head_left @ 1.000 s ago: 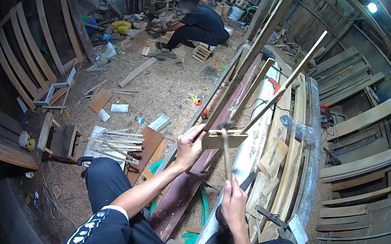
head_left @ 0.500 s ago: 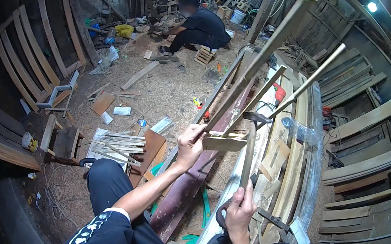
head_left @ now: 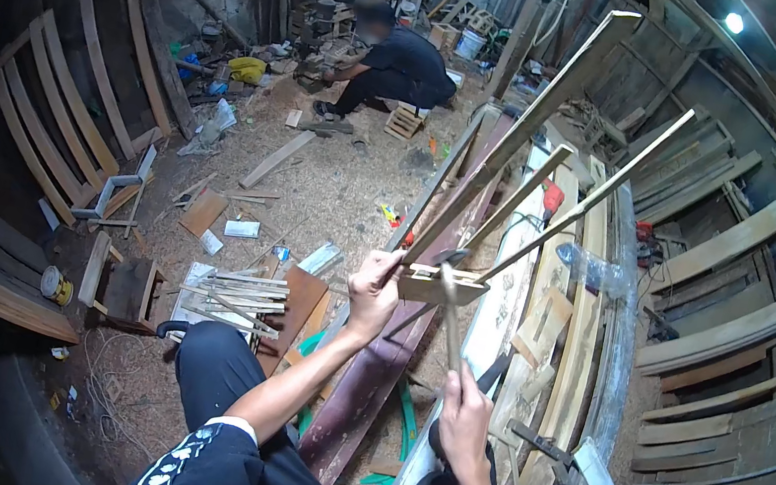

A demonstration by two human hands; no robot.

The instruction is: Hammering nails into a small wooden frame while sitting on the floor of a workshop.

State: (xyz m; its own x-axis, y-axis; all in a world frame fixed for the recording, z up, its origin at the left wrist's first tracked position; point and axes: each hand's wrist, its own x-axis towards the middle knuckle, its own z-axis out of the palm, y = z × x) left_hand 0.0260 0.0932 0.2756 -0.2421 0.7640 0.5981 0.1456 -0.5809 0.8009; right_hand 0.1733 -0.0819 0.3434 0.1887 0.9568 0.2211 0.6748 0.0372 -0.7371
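Note:
My left hand (head_left: 372,295) is closed around the near corner of a wooden frame. The frame has a long side board (head_left: 525,133), two thinner slats (head_left: 606,195) and a short end piece (head_left: 441,291) across their near ends. My right hand (head_left: 466,415) grips a hammer (head_left: 452,322) by its wooden handle. The hammer's head is at the end piece, near the middle slat; I cannot tell whether it touches. The frame points up and away to the right, above a dark red plank (head_left: 364,390).
Planks lie on my right with a red power tool (head_left: 553,197) and clear plastic wrap (head_left: 595,267). A pile of thin sticks (head_left: 234,300) lies on my left. Farther off, a person in dark clothes (head_left: 400,64) squats on the floor. Wooden frames (head_left: 56,113) lean along the left wall.
My right hand has swung the hammer left, bringing its head from beside the slats down to the end piece. The frame's far ends have shifted slightly right and down; my left hand keeps its grip.

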